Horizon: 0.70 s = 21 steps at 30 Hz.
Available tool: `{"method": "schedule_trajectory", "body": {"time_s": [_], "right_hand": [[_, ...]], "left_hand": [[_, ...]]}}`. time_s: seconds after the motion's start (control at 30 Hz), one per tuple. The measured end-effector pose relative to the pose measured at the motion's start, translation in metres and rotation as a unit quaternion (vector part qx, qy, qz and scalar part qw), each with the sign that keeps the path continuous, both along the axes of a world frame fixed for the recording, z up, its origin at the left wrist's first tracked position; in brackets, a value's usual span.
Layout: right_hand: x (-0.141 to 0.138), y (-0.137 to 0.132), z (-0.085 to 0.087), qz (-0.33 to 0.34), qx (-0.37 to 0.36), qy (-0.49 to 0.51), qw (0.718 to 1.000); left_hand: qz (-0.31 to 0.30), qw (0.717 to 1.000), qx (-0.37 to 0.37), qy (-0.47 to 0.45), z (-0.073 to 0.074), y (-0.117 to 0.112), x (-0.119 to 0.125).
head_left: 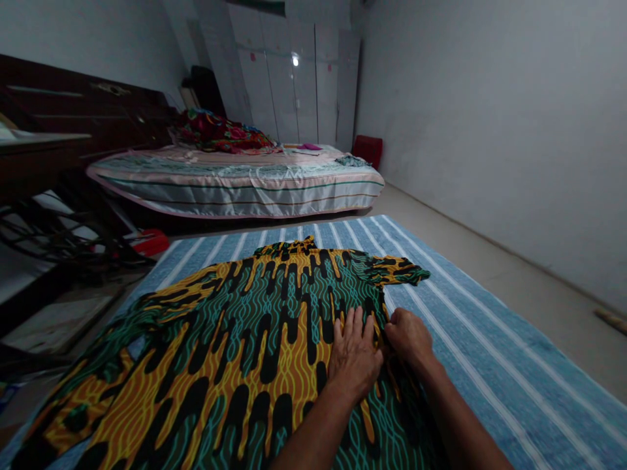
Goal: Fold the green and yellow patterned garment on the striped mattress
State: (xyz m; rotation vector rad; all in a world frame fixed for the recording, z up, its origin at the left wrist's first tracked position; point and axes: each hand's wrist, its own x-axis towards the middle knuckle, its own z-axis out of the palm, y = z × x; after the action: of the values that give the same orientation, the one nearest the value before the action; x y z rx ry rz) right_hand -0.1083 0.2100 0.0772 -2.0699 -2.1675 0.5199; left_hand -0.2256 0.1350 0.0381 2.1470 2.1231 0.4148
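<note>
A long-sleeved shirt [274, 313] with a black, orange and green wavy print lies spread out, its collar end away from me. One sleeve stretches to the left, and the other is bent out at the upper right. My left hand [353, 349] rests flat on the shirt's right part with its fingers stretched out. Beside it, my right hand [407, 333] is closed at the shirt's right edge, pinching the fabric there. Its fingertips are partly hidden.
A blue striped cloth [460, 320] lies under the shirt. Beyond stands a bed [235, 189] with a striped sheet and a red floral blanket [220, 134]. A dark table [44, 156] with a metal frame is at left. White wardrobes [279, 85] stand at the back, and a wall [499, 130] runs along the right.
</note>
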Motion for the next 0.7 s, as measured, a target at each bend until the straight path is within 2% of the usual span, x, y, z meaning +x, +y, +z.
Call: {"method": "schedule_trajectory", "body": {"time_s": [0.27,0.5,0.7], "right_hand": [[0.009,0.005,-0.008,-0.009,0.007,0.038,0.999],[0.015,0.003,-0.009,0.002,0.010,0.019,1.000],[0.009,-0.006,-0.004,0.024,0.025,-0.034,0.999]], "left_hand": [[0.024,0.999,0.035,0.009,-0.006,0.000,0.001],[0.068,0.998,0.004,-0.003,0.007,-0.001,0.001],[0.082,0.996,-0.019,0.000,0.009,0.002,0.003]]}}
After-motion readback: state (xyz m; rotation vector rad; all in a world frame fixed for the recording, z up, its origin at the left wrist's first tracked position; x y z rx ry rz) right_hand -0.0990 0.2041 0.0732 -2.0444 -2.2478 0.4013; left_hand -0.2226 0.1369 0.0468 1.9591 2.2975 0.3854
